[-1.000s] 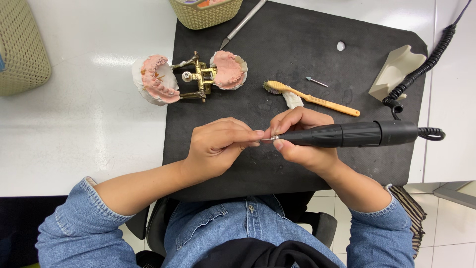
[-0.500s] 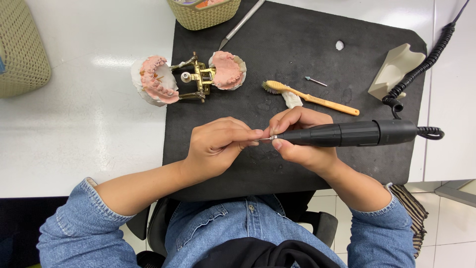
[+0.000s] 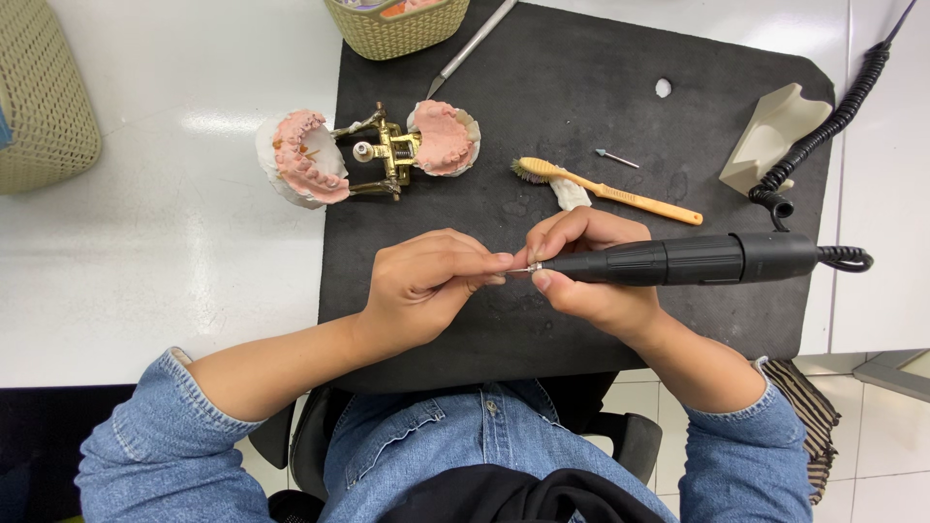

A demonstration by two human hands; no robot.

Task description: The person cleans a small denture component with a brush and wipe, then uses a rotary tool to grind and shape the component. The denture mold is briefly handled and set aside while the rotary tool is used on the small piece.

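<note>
Two hands met over black mat (image 3: pixel 581 97). Right hand (image 3: pixel 591 276) gripped black handpiece (image 3: pixel 697 260), long axis running left-right, bit end pointing left toward left hand (image 3: pixel 426 286), coiled cord (image 3: pixel 823 126) trailing right. Left fingers (image 3: pixel 480 263) pinched shut at bit tip, touching; anything held there too small to tell. Beyond hands: orange brush (image 3: pixel 620 192), hinged denture model (image 3: pixel 373 155).

Left hand (image 3: pixel 426 281) curled, fingertips (image 3: pixel 496 261) pinched together, pointing right. Right hand (image 3: pixel 591 271) closed in a grip, thumb underneath, fingertips meeting the left's. Both forearms angle inward; denim sleeves pushed back.
</note>
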